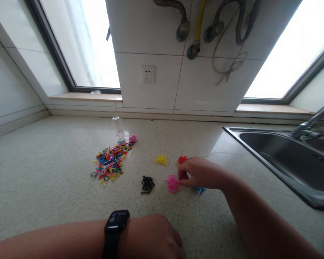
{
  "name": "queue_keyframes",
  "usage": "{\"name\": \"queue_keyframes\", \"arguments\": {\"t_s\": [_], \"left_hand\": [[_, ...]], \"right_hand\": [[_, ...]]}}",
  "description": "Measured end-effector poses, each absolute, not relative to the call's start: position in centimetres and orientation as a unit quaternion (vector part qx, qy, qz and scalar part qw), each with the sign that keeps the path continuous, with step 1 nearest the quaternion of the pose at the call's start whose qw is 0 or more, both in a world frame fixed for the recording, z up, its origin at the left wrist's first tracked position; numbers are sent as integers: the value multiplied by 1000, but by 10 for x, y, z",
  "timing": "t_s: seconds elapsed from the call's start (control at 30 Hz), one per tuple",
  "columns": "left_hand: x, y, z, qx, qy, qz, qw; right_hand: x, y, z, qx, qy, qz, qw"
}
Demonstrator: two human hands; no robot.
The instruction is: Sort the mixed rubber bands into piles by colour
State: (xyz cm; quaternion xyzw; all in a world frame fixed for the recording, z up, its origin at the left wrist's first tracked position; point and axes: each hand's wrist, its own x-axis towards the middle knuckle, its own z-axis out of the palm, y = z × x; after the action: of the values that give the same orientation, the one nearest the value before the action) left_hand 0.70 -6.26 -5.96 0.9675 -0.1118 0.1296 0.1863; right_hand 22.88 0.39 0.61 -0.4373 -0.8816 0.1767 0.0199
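My right hand (202,173) reaches over the counter, its fingers pinched together at the edge of a small pink pile of rubber bands (173,183). What the pinch holds is too small to name. A red pile (182,159) lies just beyond the hand and a blue pile (199,189) peeks out under it. A yellow pile (162,160) and a black pile (147,184) lie to the left. A big mixed heap of coloured bands (110,162) spreads further left. My left hand (151,237), with a black watch (116,225) on the wrist, rests curled at the near edge.
A clear plastic bottle (118,128) lies tipped behind the mixed heap with a pink cap (133,138) beside it. A steel sink (286,158) with a tap (311,120) is set into the speckled counter (43,172) at right. A tiled wall with a socket (148,74) and hoses stands behind.
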Motion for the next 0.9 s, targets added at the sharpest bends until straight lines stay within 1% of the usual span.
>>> {"name": "queue_keyframes", "arguments": {"t_s": [0.2,0.3,0.4,0.47,0.57,0.73,0.9], "left_hand": [[7,-63,-58,975,-110,111,158],[7,-63,-55,976,-112,111,150],[7,-64,-53,976,-110,112,149],[7,-64,-52,976,-111,112,150],[7,-63,-53,975,-115,114,149],[7,-62,-56,973,-120,119,159],[6,-63,-54,976,-114,120,141]], "right_hand": [[228,2,11,-422,-888,183,-5],[232,6,13,-417,-890,180,25],[237,12,10,-439,-881,162,67],[240,16,7,-458,-871,158,80],[243,18,4,-449,-872,181,68],[241,16,3,-410,-885,220,19],[238,13,3,-401,-888,223,8]]}}
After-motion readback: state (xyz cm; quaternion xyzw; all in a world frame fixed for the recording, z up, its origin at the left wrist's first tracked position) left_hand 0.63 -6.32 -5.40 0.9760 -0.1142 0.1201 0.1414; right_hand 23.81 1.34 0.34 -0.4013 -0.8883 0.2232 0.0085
